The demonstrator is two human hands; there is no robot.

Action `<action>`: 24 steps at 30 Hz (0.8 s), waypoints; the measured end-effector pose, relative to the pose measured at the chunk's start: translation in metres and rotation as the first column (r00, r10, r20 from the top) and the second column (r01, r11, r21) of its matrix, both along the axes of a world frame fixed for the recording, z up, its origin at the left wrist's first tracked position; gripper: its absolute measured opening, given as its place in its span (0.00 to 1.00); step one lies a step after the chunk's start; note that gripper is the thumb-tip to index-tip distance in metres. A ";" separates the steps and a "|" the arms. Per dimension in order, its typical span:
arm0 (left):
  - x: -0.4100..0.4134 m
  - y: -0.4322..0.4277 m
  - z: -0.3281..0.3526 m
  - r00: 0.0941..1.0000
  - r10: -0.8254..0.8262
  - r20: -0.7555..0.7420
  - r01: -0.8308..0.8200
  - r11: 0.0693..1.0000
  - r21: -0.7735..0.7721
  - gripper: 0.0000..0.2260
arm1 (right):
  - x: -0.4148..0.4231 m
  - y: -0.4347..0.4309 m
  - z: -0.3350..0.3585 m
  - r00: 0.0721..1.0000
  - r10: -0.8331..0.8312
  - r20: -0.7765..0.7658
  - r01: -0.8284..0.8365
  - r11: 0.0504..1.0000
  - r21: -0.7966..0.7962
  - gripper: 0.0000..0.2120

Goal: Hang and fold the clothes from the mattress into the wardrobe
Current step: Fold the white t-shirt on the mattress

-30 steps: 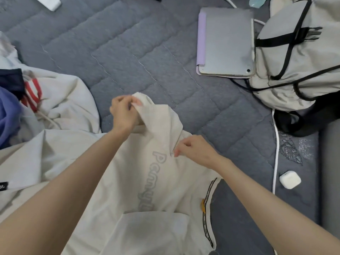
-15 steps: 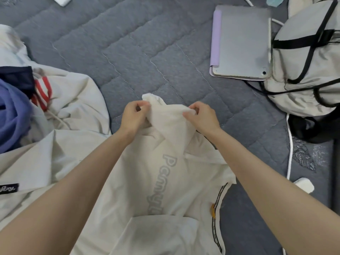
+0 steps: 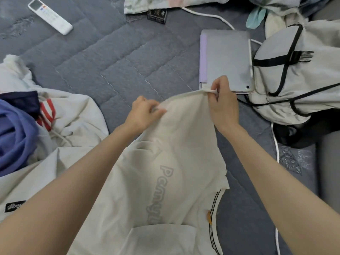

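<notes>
A cream T-shirt (image 3: 176, 148) with grey outlined lettering lies in front of me on the grey quilted mattress (image 3: 114, 57). My left hand (image 3: 143, 113) pinches its upper edge at the left. My right hand (image 3: 222, 102) pinches the same edge further right, and the cloth is stretched taut between them, lifted off the mattress. More clothes are heaped at the left: a white garment with red stripes (image 3: 70, 111) and a blue garment (image 3: 14, 133). The wardrobe is not in view.
A tablet in a lilac cover (image 3: 226, 59) lies just beyond my right hand. A pale backpack with black straps (image 3: 298, 80) sits at the right, with a white cable (image 3: 276, 144) below it. A white remote (image 3: 50, 16) lies at the far left.
My hands have moved apart along the shirt's upper edge. The right hand went right and up toward the tablet, spreading the bunched cloth into a taut, flat edge.
</notes>
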State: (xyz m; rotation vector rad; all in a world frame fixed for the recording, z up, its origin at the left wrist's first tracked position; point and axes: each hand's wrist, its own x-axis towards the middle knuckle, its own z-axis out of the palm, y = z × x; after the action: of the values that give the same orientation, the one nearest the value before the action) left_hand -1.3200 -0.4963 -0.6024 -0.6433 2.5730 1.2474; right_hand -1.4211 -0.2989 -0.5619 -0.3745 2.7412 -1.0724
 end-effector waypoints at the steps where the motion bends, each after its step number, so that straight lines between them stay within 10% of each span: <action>1: 0.005 -0.001 -0.004 0.995 -0.079 0.068 0.082 0.996 -0.030 0.05 | 0.001 0.003 -0.002 1.000 0.003 0.030 -0.003 1.000 -0.025 0.08; 12: 0.015 0.014 -0.026 0.984 -0.142 0.110 0.142 0.990 0.000 0.21 | 0.034 0.029 -0.014 0.970 -0.104 0.220 0.172 0.931 -0.321 0.11; 24: 0.021 0.046 -0.028 0.945 -0.071 0.319 0.037 0.993 0.111 0.10 | 0.075 0.072 -0.039 0.755 0.133 0.642 -0.375 0.891 0.257 0.18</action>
State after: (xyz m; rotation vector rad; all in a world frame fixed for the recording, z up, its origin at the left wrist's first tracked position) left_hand -1.2991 -0.4499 -0.6303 -0.6871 2.2286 1.1413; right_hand -1.3461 -0.2266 -0.6005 -0.2733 2.1445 -0.4583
